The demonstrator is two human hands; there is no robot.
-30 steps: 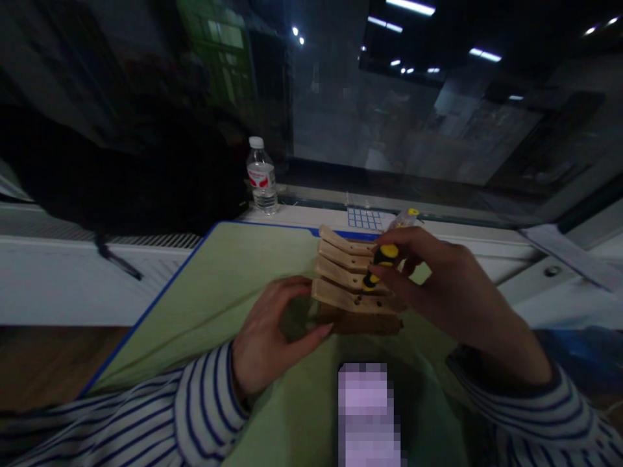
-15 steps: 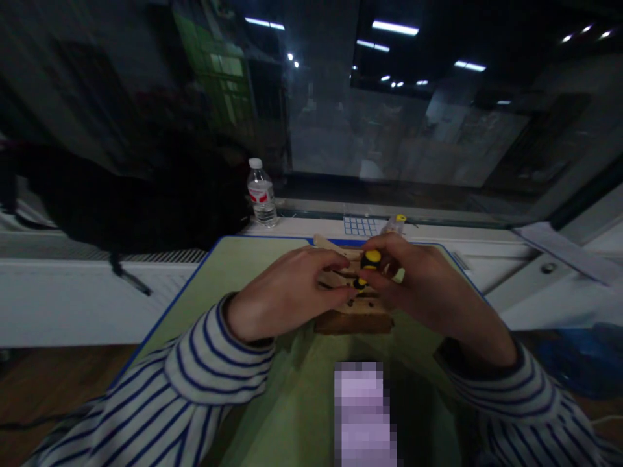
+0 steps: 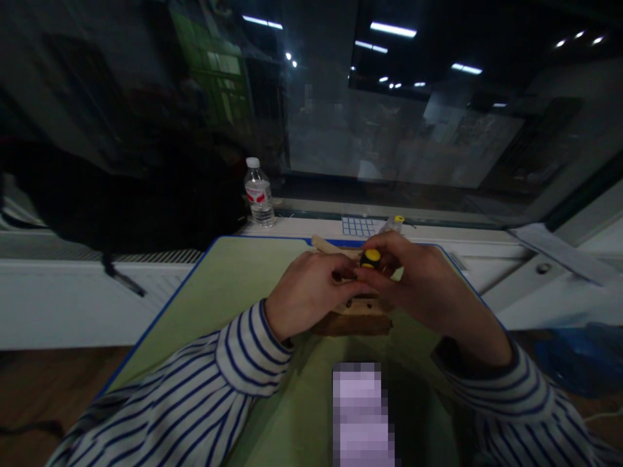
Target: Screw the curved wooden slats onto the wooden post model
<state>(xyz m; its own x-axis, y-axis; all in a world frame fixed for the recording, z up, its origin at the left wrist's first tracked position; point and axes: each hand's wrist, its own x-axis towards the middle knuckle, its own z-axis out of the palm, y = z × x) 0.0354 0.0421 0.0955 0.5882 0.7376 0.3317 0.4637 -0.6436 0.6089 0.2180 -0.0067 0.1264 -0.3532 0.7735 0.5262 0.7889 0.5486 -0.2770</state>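
Note:
A small yellow-and-black screwdriver (image 3: 371, 257) stands roughly upright over a slatted wooden piece (image 3: 357, 324) with dark holes, its handle end facing me. My right hand (image 3: 418, 279) is closed round the handle, thumb and fingers pinching its sides. Lower down, my left hand (image 3: 316, 285) has its thumb and fingers drawn together around the lower part of the screwdriver. The fingers cover its shaft and tip, so I cannot tell what the tip touches. Both hands hide much of the wooden piece, and a light wooden strip (image 3: 324, 245) sticks out behind them.
A green tabletop (image 3: 243, 272) with a blue edge lies underneath. Beyond it, a water bottle (image 3: 259, 194), a blue-gridded white sheet (image 3: 359, 226) and a small clear container with a yellow top (image 3: 396, 222) stand on the windowsill. A blurred pale-purple object (image 3: 363, 415) is near me.
My left hand has moved right and its fingers have closed in around the lower screwdriver, covering it. My right hand stays on the handle. The view has shifted slightly.

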